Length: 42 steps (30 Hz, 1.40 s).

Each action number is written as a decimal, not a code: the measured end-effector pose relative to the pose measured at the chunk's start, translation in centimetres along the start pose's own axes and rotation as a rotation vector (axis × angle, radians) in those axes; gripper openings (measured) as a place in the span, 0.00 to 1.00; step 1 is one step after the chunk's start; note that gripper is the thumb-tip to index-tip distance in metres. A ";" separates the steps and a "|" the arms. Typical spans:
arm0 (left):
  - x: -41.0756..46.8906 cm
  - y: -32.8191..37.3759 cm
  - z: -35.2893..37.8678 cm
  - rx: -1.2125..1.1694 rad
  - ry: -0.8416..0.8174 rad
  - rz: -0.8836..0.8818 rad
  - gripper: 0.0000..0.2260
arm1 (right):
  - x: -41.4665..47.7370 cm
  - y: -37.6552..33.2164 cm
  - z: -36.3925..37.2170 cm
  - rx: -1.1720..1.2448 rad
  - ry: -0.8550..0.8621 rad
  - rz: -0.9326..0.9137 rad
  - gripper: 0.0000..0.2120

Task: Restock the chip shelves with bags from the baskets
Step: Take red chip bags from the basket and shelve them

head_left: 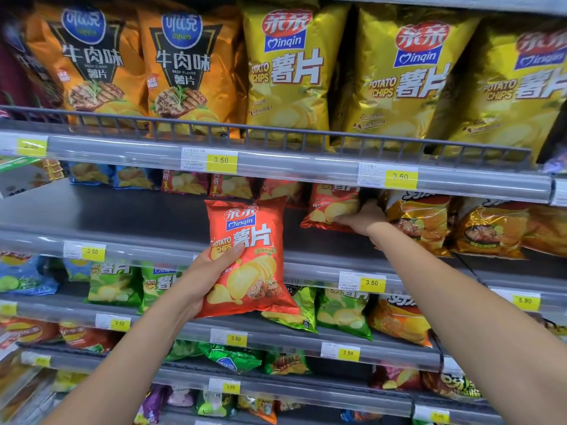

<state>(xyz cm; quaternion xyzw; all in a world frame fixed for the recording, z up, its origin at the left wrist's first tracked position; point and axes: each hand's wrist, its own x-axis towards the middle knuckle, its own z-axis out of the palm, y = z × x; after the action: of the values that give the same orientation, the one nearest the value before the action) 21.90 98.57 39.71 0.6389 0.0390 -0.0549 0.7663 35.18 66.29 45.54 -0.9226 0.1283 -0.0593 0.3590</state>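
My left hand (204,276) grips a red Qinqin potato chip bag (250,262) by its left edge, thumb across the front, and holds it upright in front of the second shelf (122,216). Farther in on that shelf, my right hand (363,219) holds a second red chip bag (329,207) at its lower right corner. That bag stands at the right end of a row of red bags (227,187) at the back. No basket is in view.
Large orange bags (181,65) and yellow bags (288,72) fill the top shelf behind a wire rail. Gold-orange bags (420,222) stand right of my right hand. Blue bags (110,176) sit at the back left. Green bags (113,283) line the shelf below.
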 end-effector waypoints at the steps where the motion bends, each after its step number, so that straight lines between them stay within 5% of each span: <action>1: -0.1 0.1 0.3 0.000 -0.015 0.002 0.24 | -0.8 -0.1 -0.3 -0.011 0.000 0.000 0.53; 7: -0.1 0.8 3.9 0.015 -0.120 0.062 0.30 | -7.9 0.1 -2.0 0.296 -0.139 -0.118 0.22; 12: 0.3 1.3 7.8 0.036 -0.164 0.076 0.21 | -12.6 1.1 -3.2 0.395 -0.445 -0.018 0.31; 15: 0.5 1.5 9.8 0.043 -0.192 0.089 0.23 | -14.5 2.2 -3.5 0.395 -0.559 -0.023 0.27; 23: 1.2 1.5 12.9 0.086 -0.182 0.111 0.42 | -14.9 4.2 -3.7 0.421 -0.317 -0.026 0.21; 29: 2.6 2.4 12.5 0.309 -0.211 0.195 0.23 | -12.9 3.9 -5.0 0.473 -0.225 0.004 0.20; 38: 6.6 3.2 12.1 0.614 -0.150 0.261 0.32 | -8.3 1.9 -3.3 0.335 -0.101 -0.076 0.40; 42: 7.9 2.5 12.1 0.724 -0.108 0.268 0.34 | -7.6 2.4 -2.4 0.185 -0.119 -0.098 0.40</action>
<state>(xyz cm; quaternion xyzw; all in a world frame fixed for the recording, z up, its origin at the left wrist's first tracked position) 29.91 86.88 43.32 0.8635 -0.1070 0.0020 0.4928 26.90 65.17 45.54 -0.8925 0.0553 -0.0335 0.4463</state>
